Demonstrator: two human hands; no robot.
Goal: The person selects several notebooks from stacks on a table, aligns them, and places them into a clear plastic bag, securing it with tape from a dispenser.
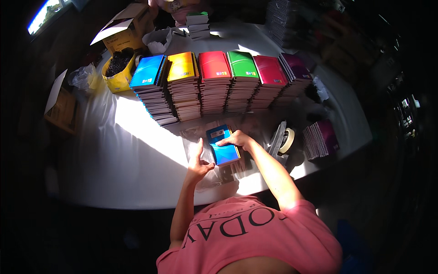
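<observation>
A blue spiral notebook [224,153] with a pale label lies tilted near the table's front, its coil facing left. Orange-yellow shows along its right edge, perhaps from another notebook underneath. My right hand [238,139] grips it from the right, thumb flat on the cover and the other fingers hidden below. At the lower left corner is my left hand [198,165], thumb raised and apart from the fingers, whose tips are at the coil. Clear plastic [214,177] spreads under and around the notebook.
Tall notebook stacks in blue [148,71], yellow [181,65], red [213,64], green [243,63] and purple form a row behind. A tape dispenser [279,140] and purple notebooks [321,139] stand right. Left are a yellow container [119,78] and cardboard boxes [125,37].
</observation>
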